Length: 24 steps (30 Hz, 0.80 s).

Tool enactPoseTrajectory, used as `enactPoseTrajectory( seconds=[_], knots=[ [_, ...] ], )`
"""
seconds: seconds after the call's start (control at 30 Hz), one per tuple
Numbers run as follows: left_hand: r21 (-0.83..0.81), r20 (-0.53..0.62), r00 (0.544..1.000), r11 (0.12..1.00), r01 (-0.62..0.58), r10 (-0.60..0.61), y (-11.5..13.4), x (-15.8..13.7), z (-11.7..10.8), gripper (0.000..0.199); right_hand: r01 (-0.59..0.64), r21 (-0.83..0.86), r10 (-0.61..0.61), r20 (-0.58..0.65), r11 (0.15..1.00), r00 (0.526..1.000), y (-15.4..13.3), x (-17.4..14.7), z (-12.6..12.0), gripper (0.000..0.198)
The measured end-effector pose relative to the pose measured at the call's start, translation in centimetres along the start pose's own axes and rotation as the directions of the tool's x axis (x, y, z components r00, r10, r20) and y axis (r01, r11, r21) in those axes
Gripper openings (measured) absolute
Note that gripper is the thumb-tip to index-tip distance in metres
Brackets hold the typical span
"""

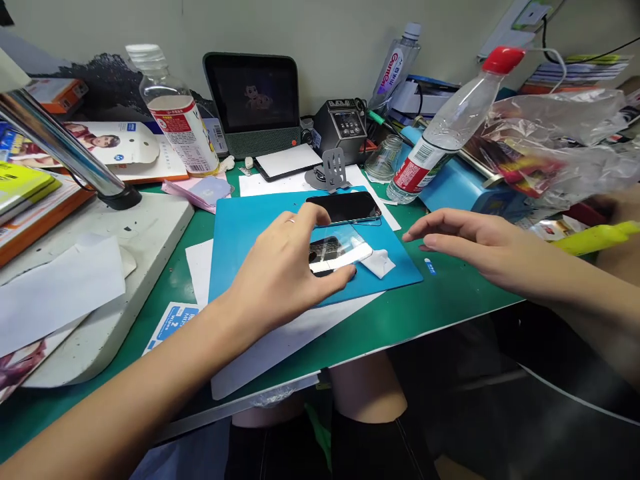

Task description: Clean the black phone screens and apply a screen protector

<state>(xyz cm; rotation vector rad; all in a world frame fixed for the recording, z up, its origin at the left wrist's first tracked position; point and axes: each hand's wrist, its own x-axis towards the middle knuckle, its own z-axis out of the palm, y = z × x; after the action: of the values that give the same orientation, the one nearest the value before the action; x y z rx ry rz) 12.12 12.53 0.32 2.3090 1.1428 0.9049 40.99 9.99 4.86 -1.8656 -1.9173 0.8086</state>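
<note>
My left hand (285, 267) is over the blue mat (245, 220), thumb and forefinger spread across a clear screen protector (345, 243) and gripping its long edges. A white strip runs along the protector, and a dark grid pattern shows in it; my hand covers its left end. Just beyond lies a phone (345, 207) with a black screen facing up. A crumpled white wipe (381, 264) rests by the protector's right end. My right hand (465, 240) hovers right of the mat, fingers stretched out and thumb apart, holding nothing.
A small blue sticker (430, 267) lies right of the mat. Behind stand a metal phone stand (333, 172), a glass jar (383, 160), a red-capped bottle (435, 137) and a smart display (255, 100). At left are a white-capped bottle (180, 127) and a lamp base (135, 240).
</note>
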Motion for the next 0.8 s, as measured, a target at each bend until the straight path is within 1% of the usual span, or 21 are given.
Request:
enactPoseTrajectory(
  seconds=[0.1, 0.17, 0.2, 0.27, 0.37, 0.4, 0.47, 0.6, 0.67, 0.8],
  knots=[
    [-0.191, -0.063, 0.996, 0.980, 0.051, -0.064, 0.3, 0.3, -1.1, 0.046, -0.007, 0.028, 0.007, -0.027, 1.000, 1.000, 0.6, -0.9, 0.0, 0.042],
    [-0.355, -0.084, 0.992, 0.933, 0.062, -0.097, 0.3, 0.6, -2.2, 0.045, -0.022, 0.046, 0.023, -0.031, 0.999, 0.999, 0.5, -1.3, 0.0, 0.041],
    [-0.445, -0.092, 0.989, 0.894, 0.063, -0.116, 0.2, 0.8, -2.9, 0.044, -0.029, 0.051, 0.031, -0.032, 0.998, 0.999, 0.3, -1.5, 0.1, 0.040],
    [-0.628, -0.108, 0.983, 0.777, 0.050, -0.151, -0.1, 1.1, -4.4, 0.041, -0.037, 0.062, 0.039, -0.030, 0.997, 0.999, 0.0, -1.8, 0.4, 0.042],
    [-0.832, -0.099, 0.972, 0.554, 0.037, -0.213, -1.1, 1.0, -6.8, 0.033, -0.028, 0.040, 0.030, -0.039, 0.999, 0.999, -0.1, -1.7, 1.2, 0.045],
    [-0.872, -0.083, 0.969, 0.488, 0.043, -0.234, -1.6, 0.8, -7.4, 0.033, -0.019, 0.014, 0.020, -0.045, 1.000, 0.999, 0.0, -1.6, 1.6, 0.046],
    [-0.924, -0.041, 0.961, 0.377, 0.067, -0.274, -2.7, 0.3, -7.9, 0.039, 0.020, -0.063, -0.023, -0.060, 0.998, 0.998, 0.2, -1.0, 2.6, 0.047],
    [-0.979, 0.058, 0.933, 0.164, 0.123, -0.356, -4.9, -0.8, -7.0, 0.046, 0.166, -0.199, -0.183, -0.070, 0.966, 0.981, 0.4, 0.6, 4.4, 0.044],
    [-0.988, 0.089, 0.925, 0.088, 0.130, -0.369, -5.4, -1.1, -6.4, 0.047, 0.197, -0.223, -0.216, -0.064, 0.955, 0.974, 0.4, 1.2, 5.1, 0.043],
    [-0.989, 0.132, 0.918, 0.005, 0.145, -0.374, -5.4, -1.2, -6.0, 0.049, 0.150, -0.228, -0.170, -0.071, 0.962, 0.983, 0.4, 1.9, 5.8, 0.041]
  ],
)
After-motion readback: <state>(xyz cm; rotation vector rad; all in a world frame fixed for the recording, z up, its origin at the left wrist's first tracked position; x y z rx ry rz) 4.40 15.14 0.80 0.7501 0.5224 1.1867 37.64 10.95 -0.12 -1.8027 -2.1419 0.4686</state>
